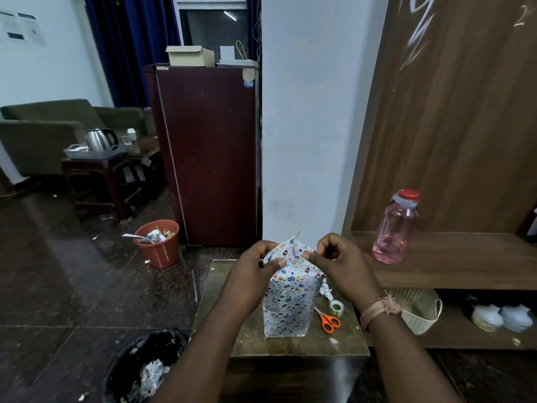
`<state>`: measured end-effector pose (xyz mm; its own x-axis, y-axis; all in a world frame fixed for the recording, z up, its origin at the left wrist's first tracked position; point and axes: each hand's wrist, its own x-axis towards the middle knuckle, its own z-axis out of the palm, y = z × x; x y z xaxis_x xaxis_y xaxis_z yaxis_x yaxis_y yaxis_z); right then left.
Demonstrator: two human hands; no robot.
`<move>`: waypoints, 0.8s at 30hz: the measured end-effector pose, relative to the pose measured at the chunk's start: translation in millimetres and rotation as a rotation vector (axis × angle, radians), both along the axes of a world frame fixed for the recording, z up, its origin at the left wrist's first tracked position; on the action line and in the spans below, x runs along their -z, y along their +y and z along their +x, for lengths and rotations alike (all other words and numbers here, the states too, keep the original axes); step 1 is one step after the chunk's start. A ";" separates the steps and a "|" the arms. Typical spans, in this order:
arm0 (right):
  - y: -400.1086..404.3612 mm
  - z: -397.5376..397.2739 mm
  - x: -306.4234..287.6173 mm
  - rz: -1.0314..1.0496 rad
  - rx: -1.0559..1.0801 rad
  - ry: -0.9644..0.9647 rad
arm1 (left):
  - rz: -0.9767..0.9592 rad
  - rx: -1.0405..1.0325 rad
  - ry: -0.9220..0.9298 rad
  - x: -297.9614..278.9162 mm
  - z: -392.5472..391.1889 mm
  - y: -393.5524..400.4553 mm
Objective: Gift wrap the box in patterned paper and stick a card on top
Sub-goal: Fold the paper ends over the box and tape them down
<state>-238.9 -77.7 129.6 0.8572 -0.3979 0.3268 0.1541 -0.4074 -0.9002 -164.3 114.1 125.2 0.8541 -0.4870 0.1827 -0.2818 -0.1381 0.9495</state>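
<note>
The box (287,303), already sheathed in patterned paper (290,286), is stood on end on the small table (232,341), and its top end is being closed. The paper's upper flaps are pinched by the left hand (255,266) and the right hand (337,260), thumbs pressed at the fold. A crisp crease seems called for next, then tape (336,308), which lies beside the scissors (328,319) just right of the box. No card is seen
</note>
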 end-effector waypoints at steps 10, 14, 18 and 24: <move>-0.8 -19.1 -6.9 -0.152 -0.141 0.096 | -0.003 0.023 0.004 1.0 3.5 0.3; 1.7 -9.2 -2.1 -0.075 0.004 0.087 | -0.009 0.054 0.020 1.1 5.9 0.0; 0.0 -5.7 0.8 0.189 -0.127 0.162 | -0.002 0.085 0.027 -0.3 10.7 0.6; -17.6 5.6 -11.6 0.221 -0.238 0.290 | 0.010 0.110 0.020 -2.4 13.2 -0.5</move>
